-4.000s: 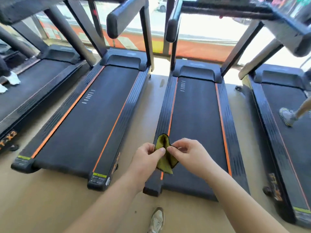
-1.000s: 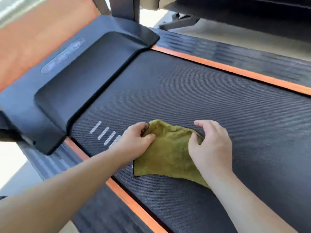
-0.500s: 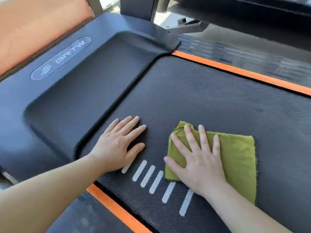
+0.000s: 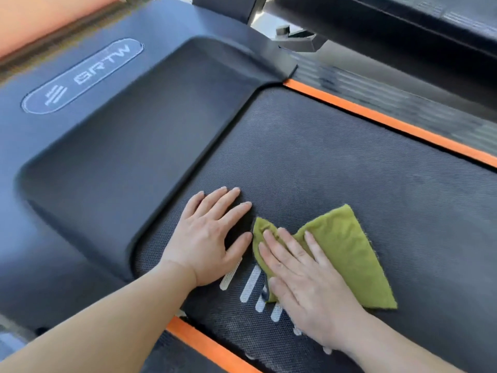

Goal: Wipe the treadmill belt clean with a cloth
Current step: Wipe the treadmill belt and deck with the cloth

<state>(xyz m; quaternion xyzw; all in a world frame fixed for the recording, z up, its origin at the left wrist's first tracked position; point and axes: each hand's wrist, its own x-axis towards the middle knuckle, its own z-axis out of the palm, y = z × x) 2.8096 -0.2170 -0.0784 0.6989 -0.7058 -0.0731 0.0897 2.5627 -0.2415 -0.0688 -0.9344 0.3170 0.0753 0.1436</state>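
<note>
Green cloth (image 4: 347,254) lies on the treadmill belt (image 4: 349,162) near its front end, just short of the motor cover (image 4: 134,146). Right hand (image 4: 304,286): grip spread, fingers straight, pressing the cloth's left part flat. Left hand (image 4: 209,238): grip spread, palm down on bare belt just beside the cloth; thumb possibly touching its edge. White stripes (image 4: 250,286) partly covered

Right hand (image 4: 301,278) covers the near-left part of the cloth (image 4: 347,254), and the white stripes (image 4: 248,286) beside the cloth sit half hidden under both. Beyond the cloth the ribbed side rail (image 4: 390,98) is smeared with blur, and the belt (image 4: 322,157) runs off the right edge.
</note>
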